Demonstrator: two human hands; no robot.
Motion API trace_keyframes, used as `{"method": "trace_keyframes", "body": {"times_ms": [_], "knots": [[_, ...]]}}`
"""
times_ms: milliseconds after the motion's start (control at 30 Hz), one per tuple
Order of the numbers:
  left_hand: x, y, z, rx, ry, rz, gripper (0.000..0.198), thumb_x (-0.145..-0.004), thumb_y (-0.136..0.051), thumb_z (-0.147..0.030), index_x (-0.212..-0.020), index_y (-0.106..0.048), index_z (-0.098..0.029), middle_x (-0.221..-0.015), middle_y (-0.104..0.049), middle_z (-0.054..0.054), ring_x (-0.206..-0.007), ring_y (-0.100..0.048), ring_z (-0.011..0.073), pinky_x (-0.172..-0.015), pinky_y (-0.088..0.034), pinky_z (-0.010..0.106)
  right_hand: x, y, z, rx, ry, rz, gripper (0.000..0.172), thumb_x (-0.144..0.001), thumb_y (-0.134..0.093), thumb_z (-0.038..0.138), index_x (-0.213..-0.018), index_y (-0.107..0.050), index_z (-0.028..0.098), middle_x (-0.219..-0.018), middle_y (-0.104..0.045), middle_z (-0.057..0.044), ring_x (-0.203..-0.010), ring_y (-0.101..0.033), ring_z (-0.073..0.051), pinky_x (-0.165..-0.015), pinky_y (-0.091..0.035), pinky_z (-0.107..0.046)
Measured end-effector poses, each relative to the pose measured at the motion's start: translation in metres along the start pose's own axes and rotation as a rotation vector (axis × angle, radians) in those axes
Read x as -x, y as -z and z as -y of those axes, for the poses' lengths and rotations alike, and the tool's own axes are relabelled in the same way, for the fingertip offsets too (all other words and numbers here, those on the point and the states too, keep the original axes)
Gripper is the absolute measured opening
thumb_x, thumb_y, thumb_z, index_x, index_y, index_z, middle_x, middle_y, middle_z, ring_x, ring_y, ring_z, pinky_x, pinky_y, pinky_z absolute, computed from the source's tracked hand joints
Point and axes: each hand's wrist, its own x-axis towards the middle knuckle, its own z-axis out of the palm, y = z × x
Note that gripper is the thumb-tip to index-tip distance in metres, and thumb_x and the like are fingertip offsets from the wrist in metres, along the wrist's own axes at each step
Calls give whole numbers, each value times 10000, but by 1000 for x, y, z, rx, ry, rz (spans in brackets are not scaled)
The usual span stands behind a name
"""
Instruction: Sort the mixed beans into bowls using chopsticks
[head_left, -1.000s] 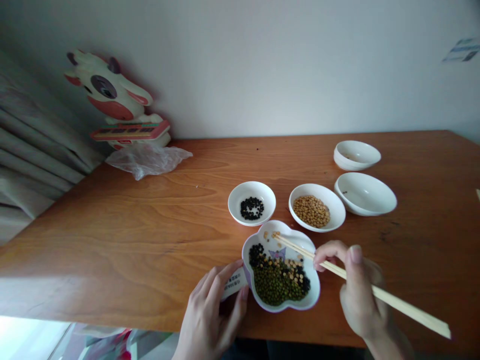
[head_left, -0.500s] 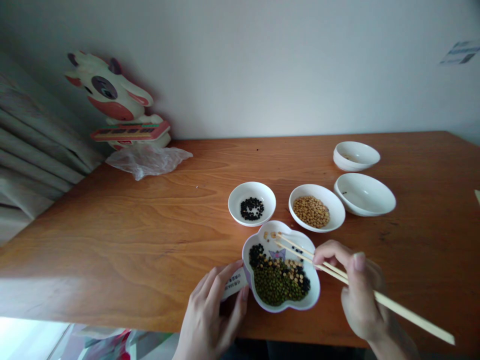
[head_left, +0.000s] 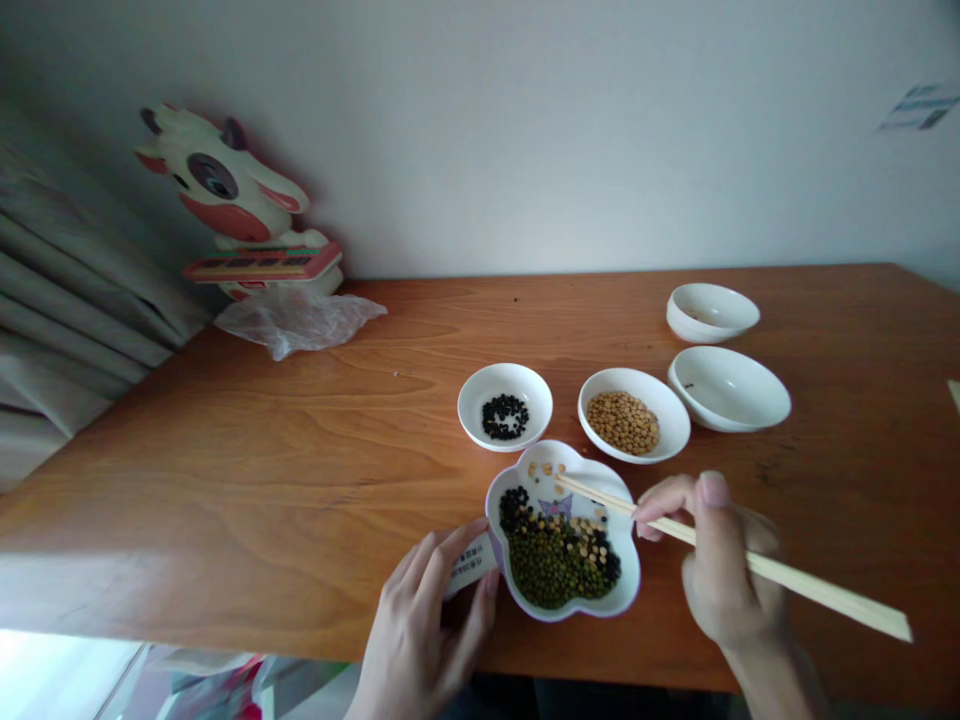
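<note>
My left hand (head_left: pixel 431 610) is closed on the short handle of a white flower-shaped bowl (head_left: pixel 627 590); a printed label covers the handle. Inside lie green beans (head_left: pixel 544 570), black beans and yellow beans, mixed in the lower part, with a few yellow beans near the far rim. A pair of chopsticks (head_left: pixel 810 585) is gripped in my right hand (head_left: pixel 724 570). Their tips, close together, are over the bowl by the scattered yellow beans; whether they pinch one I cannot tell. Beyond stand a white bowl (head_left: pixel 466 410) with black beans and a white bowl (head_left: pixel 679 430) with yellow beans.
Two more white bowls stand at the right, one nearer (head_left: pixel 776 405) and one farther back (head_left: pixel 679 320), each with a few specks inside. A cow toy with a keyboard (head_left: pixel 262 262) and a crumpled plastic bag (head_left: pixel 307 322) sit at the back left by the curtain (head_left: pixel 75 330).
The chopstick tips have come together and shifted slightly nearer to me, and the rear ends dropped apart less. My right hand turned a little; my left hand stays on the handle.
</note>
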Motion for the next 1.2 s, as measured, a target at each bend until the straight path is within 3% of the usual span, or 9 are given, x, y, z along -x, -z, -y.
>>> {"method": "trace_keyframes", "body": {"times_ms": [233, 467, 567, 633, 733, 867, 1000, 1200], "knots": [[2, 0, 1, 5, 6, 11, 382, -1054, -617, -284, -1433, -572, -260, -1126, -760, 71, -974, -762, 216, -849, -646, 325, 1, -2, -3, -120, 138, -135, 669, -1133, -359, 470, -667, -768, 217, -618, -716, -76, -639, -707, -239, -626, -525, -384], [2, -2, 2, -1, 8, 1, 383, -1048, -630, -292, -1428, -586, -260, -1142, -762, 86, -992, -764, 234, -860, -652, 341, 5, 26, 4, -76, 272, -310, 706, -1111, -355, 599, -667, -801, 278, -641, -726, -67, -695, -691, -271, -808, -523, -483], [3, -2, 2, 3, 10, 10, 389, -1050, -627, -299, -1435, -582, -261, -1143, -761, 86, -987, -764, 234, -853, -656, 344, -4, 39, 1, -55, 232, -431, 712, -1088, -342, 660, -672, -775, 278, -675, -710, -84, -749, -682, -289, -786, -497, -474], [3, -1, 2, 7, 9, 9, 387, -1053, -621, -293, -1437, -581, -261, -1130, -761, 81, -972, -764, 228, -840, -657, 340, -10, 44, -1, -52, 103, -444, 662, -1086, -342, 638, -741, -775, 276, -739, -712, -92, -813, -673, -299, -791, -476, -464], [3, -1, 2, 10, 4, 0, 384, -1055, -616, -287, -1437, -580, -263, -1128, -759, 76, -962, -765, 222, -829, -658, 335, -14, 46, 1, -59, -36, -389, 485, -1079, -440, 558, -852, -769, 283, -839, -718, -74, -867, -650, -287, -856, -458, -452], [3, -1, 2, 15, 10, 13, 397, -1054, -621, -291, -1448, -574, -264, -1139, -761, 75, -980, -768, 225, -845, -662, 340, -4, 41, 9, -32, -1, -312, 331, -1078, -540, 444, -879, -745, 276, -871, -700, -40, -898, -642, -252, -855, -463, -398], [2, -1, 3, 14, 10, 17, 398, -1050, -627, -291, -1443, -577, -259, -1128, -762, 85, -976, -767, 231, -847, -662, 344, 6, 36, 16, 37, 37, -131, 281, -1087, -567, 400, -869, -684, 266, -847, -683, -29, -854, -637, -223, -789, -483, -340], [2, 0, 1, 17, -2, -3, 374, -1049, -626, -283, -1420, -593, -258, -1115, -764, 76, -960, -767, 221, -837, -651, 322, 10, 30, 21, 98, 34, 202, 402, -1143, -416, 388, -832, -636, 258, -809, -694, -23, -794, -688, -191, -716, -522, -286]]}}
